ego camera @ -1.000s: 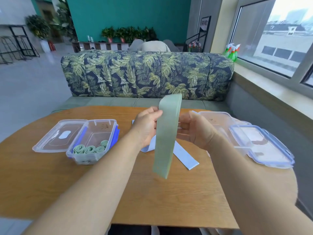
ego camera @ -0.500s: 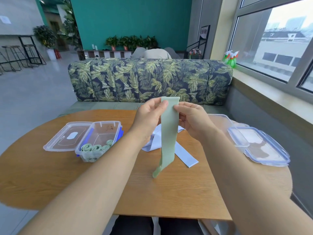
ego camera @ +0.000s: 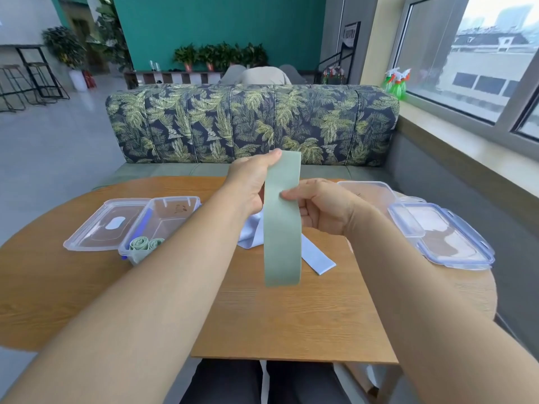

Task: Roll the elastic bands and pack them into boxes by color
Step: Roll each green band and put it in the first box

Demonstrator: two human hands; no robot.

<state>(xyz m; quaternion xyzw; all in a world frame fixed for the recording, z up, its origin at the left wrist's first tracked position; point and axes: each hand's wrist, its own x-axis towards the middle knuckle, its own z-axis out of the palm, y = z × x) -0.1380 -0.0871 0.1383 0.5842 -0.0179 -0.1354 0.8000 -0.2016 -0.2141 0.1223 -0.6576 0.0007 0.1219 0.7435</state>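
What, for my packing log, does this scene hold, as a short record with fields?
left hand: pinches green band at its top
right hand: pinches the band midway
green band: unrolled, hanging above table
blue band: flat on the table, unrolled
left box: open, green rolls inside, left lid alongside
right box: open, right lid alongside

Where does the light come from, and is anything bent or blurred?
Head view: daylight comes from the window at right; the wide lens makes its frame lean and the sofa top bow; the green band is sharp, the plants slightly soft.
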